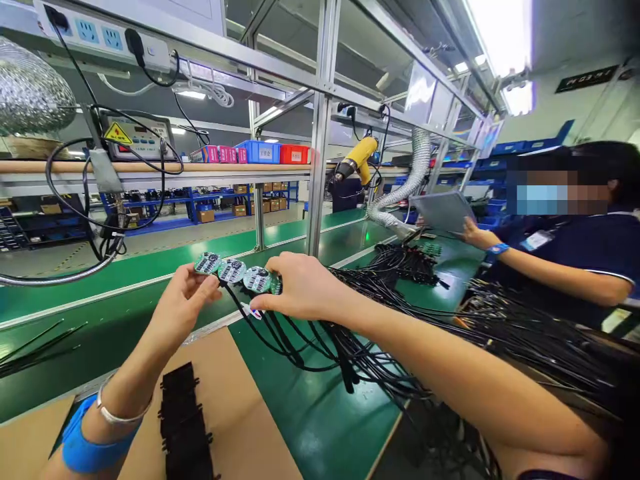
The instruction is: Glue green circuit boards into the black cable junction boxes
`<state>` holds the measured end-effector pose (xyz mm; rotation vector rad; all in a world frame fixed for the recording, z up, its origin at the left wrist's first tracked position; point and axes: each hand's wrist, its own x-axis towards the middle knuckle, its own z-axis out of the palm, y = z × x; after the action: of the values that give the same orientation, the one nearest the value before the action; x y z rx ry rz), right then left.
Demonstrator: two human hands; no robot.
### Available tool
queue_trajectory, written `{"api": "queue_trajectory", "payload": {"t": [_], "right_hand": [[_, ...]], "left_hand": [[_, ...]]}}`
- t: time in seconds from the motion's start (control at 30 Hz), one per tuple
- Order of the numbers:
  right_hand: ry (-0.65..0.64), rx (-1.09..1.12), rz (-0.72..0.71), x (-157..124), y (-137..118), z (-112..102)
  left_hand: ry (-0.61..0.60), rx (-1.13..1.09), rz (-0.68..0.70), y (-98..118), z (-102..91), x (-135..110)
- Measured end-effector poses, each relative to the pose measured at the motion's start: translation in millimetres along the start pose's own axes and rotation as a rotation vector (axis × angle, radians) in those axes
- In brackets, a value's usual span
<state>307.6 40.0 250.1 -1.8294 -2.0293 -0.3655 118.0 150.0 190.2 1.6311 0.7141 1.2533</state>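
A row of several small round green circuit boards [233, 271] is held up between my hands, over the green bench. My left hand [187, 300] pinches the board at the left end between thumb and fingers. At the right end, my right hand [305, 288] has its thumb and fingers closed around the boards, partly covering the last one. Black cables [285, 337] hang beneath the boards, and a small white piece [250, 311] shows below my right thumb. Below my left hand, a row of black plastic housings [186, 423] lies on brown cardboard [245, 413].
A large heap of black cables [520, 340] spreads to the right. A co-worker [565, 247] there holds a grey tray [443, 212]. A metal post [320, 133] rises beyond my hands. A looped cable [105, 207] hangs at left; a yellow tool [359, 159] hangs further back.
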Motion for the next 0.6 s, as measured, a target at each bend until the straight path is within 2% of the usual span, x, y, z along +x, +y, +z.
{"api": "queue_trajectory", "payload": {"t": [0.07, 0.13, 0.2, 0.27, 0.33, 0.37, 0.43, 0.5, 0.6], "right_hand": [[0.008, 0.087, 0.0, 2, -10, 8], [-0.045, 0.268, -0.067, 1, -16, 20], [-0.092, 0.586, -0.139, 0, -11, 38], [-0.04, 0.906, -0.122, -1, 7, 62], [0.03, 1.015, -0.035, -5, 28, 92], [0.008, 1.038, -0.017, -9, 36, 108], [-0.131, 1.08, -0.029, -24, 44, 139], [-0.293, 1.111, -0.068, -46, 39, 165], [-0.513, 1.109, -0.135, -82, 28, 179]], "left_hand": [[-0.099, -0.193, -0.153, 3, 5.2, -2], [-0.075, -0.33, -0.218, 5, 11.6, -3], [0.003, -0.386, -0.175, 6, 16.1, -4], [0.028, -0.409, -0.091, 7, 16.7, -7], [0.017, -0.455, 0.012, 9, 13.4, -9], [0.026, -0.487, 0.061, 11, 10.7, -9], [0.108, -0.561, 0.141, 15, 3.5, -7], [0.237, -0.647, 0.187, 18, -6.3, 0], [0.366, -0.756, 0.236, 23, -28.2, 10]]}}
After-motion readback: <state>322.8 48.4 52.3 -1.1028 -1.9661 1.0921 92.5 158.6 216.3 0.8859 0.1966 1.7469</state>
